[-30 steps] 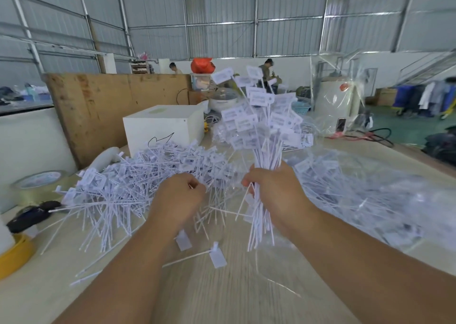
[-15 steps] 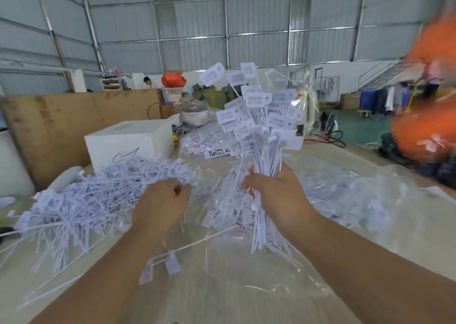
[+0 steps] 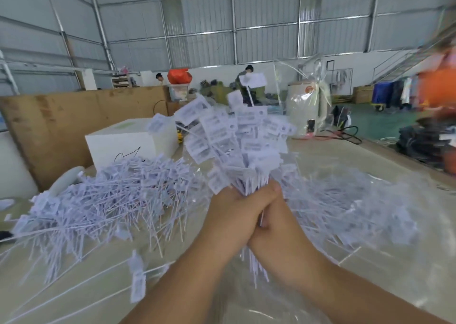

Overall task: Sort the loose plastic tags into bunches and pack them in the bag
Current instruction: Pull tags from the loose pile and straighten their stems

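Two hands meet at the middle of the view, both wrapped round one upright bunch of tags (image 3: 237, 146). The left hand (image 3: 232, 215) curls over the stems from the left, and the right hand (image 3: 276, 225) closes on them from the right, its thumb across the top; the two hands touch each other. Label heads of the bunch fan out above the hands, and the thin stems stick out below the wrists.

Left of the hands, a wide loose heap of tags (image 3: 111, 200) lies on the counter (image 3: 74, 296), spreading almost to its left edge. A few stray tags (image 3: 137, 281) lie apart on the bare wood nearer the person. Right of the hands, more tags show through a clear plastic bag (image 3: 345, 200) lying flat on the counter; its film reaches under the forearms.

Behind the heap stands a white box (image 3: 123, 146), with a plywood board (image 3: 61, 126) further back. Bare counter shows along the near left side and at the far right, toward its right edge.
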`<state>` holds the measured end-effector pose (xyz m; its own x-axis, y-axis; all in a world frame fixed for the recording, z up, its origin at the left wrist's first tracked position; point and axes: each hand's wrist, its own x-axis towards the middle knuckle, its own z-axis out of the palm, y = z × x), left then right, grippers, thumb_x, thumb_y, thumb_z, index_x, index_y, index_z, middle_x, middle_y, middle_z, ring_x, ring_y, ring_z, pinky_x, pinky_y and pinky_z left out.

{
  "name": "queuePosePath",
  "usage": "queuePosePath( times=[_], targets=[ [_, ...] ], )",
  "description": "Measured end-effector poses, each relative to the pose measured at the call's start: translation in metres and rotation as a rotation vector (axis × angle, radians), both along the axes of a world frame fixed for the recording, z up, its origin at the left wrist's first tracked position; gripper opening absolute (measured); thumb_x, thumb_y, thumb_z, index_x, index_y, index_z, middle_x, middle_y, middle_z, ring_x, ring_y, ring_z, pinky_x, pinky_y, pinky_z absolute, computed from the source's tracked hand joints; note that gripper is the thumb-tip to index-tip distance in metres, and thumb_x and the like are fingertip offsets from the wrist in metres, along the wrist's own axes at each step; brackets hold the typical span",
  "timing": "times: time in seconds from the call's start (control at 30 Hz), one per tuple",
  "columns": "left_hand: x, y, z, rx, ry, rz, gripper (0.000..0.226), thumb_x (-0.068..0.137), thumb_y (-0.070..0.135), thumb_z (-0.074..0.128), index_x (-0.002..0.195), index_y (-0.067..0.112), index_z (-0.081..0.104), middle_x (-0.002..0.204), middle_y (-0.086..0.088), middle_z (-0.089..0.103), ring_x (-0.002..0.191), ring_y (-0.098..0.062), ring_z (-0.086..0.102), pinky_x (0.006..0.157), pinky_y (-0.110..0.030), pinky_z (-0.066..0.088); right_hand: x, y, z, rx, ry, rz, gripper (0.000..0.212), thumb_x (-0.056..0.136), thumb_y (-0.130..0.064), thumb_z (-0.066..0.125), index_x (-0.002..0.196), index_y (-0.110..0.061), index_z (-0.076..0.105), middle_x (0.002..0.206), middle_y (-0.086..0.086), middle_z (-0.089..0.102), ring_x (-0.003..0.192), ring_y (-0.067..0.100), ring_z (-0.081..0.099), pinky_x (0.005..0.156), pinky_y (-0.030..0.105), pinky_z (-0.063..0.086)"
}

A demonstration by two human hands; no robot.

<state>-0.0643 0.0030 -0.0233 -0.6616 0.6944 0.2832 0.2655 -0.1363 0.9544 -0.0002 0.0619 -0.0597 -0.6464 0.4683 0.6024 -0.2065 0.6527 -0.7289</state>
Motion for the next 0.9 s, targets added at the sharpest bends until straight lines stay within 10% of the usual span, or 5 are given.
queuePosePath(
  times=[0.27,0.43,0.77,0.9],
  targets=[
    [-0.031,-0.005,0.007,-0.101,0.008,0.309,0.021,0.067,0.023,0.077,0.063,0.004,0.07,0.052,-0.003,0.067,0.045,-0.013,0.06,0.045,-0.022,0.044,0.029,-0.009,0.02,0.073,-0.284,0.06,0.027,0.079,-0.037,0.067,0.103,-0.042,0.056,0.104,-0.029,0.061,0.099,-0.015,0.053,0.074,0.004,0.044],
    [-0.022,-0.013,0.01,-0.088,0.149,0.267,0.015,0.071,0.014,0.072,0.058,0.009,0.066,0.043,0.0,0.061,0.033,-0.009,0.054,0.034,-0.015,0.037,0.036,0.006,0.03,-0.107,-0.166,-0.08,0.027,0.079,-0.041,0.072,0.103,-0.039,0.061,0.102,-0.02,0.062,0.087,-0.01,0.059,0.071,0.014,0.045],
    [0.005,-0.01,-0.01,-0.042,0.085,-0.047,0.037,0.08,-0.001,0.065,0.052,0.024,0.064,0.046,0.009,0.054,0.039,0.0,0.049,0.04,-0.012,0.039,0.033,0.017,0.042,-0.355,0.146,0.34,0.047,0.071,-0.032,0.07,0.113,-0.044,0.052,0.109,-0.01,0.069,0.097,0.008,0.069,0.07,0.028,0.059],
    [0.004,-0.009,-0.013,-0.075,0.095,-0.111,0.018,0.082,0.003,0.066,0.074,0.02,0.067,0.053,0.01,0.06,0.047,-0.004,0.057,0.047,-0.013,0.045,0.029,0.027,0.055,-0.4,0.115,0.317,0.07,0.065,-0.049,0.074,0.13,-0.051,0.049,0.131,-0.021,0.059,0.121,0.001,0.056,0.092,0.027,0.053]
  ],
)
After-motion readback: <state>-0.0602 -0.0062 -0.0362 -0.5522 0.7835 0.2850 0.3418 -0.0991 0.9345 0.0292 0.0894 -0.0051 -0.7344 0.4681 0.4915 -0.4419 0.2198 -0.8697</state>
